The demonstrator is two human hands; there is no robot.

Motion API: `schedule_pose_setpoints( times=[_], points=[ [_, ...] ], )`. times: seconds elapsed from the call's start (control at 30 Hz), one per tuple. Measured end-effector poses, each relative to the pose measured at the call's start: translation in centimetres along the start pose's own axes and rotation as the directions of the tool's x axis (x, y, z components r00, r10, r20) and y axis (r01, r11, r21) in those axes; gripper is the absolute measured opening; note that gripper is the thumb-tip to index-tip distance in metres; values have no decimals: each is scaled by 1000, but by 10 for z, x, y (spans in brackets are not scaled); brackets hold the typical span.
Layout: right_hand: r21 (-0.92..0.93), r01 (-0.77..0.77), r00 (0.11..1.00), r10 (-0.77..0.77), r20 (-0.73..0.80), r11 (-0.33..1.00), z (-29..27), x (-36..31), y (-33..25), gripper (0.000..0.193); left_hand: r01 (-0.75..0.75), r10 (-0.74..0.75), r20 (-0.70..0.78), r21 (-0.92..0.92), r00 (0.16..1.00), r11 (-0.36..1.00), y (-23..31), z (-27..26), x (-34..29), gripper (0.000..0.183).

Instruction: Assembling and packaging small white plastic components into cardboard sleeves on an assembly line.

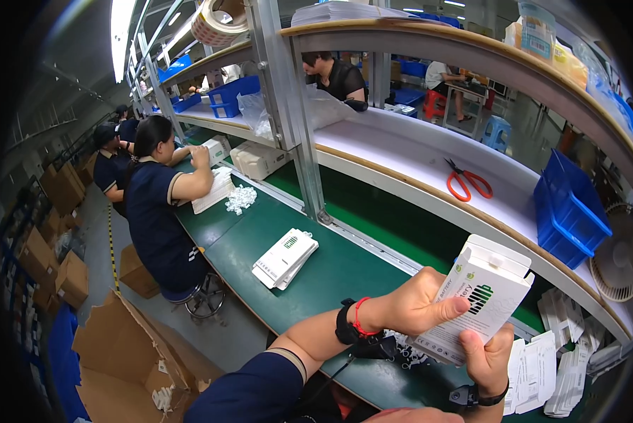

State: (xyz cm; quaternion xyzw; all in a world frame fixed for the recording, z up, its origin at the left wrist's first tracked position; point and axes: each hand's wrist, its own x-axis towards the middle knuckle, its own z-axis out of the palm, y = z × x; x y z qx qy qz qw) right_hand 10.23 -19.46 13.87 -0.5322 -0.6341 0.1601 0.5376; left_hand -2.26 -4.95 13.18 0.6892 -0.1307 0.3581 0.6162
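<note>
A white box [475,307] with green print stands tilted up between my two hands, its top end flap unfolded. My left hand [419,303] is closed on its left side, thumb across the front. Lower down, my right hand [490,356] grips the box near its bottom right, thumb on the front face. Below the box lies a pile of small white pieces [408,350], partly hidden by my hands. Flat white cartons [531,374] lie beside my right hand. Further left on the green bench [242,236] sits a stack of white boxes [286,258].
Red-handled scissors [468,182] and a blue bin [570,208] are on the shelf above the bench. An open cardboard box [123,352] is on the floor at the left. A co-worker [158,204] handles a white box further along, near another small white pile [241,199].
</note>
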Motion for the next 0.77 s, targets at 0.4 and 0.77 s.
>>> schedule_pose_setpoints(
  times=[0.4, 0.77],
  points=[
    [-5, 41, 998, -41, -51, 999, 3, 2, 0, 14, 10, -10, -1, -22, 1000, 1000, -2, 1, 0, 35],
    [-2, 44, 996, -44, -73, 999, 5, 4, -1, 16, 25, -25, -9, -30, 1000, 999, -3, 0, -1, 34]
  ],
)
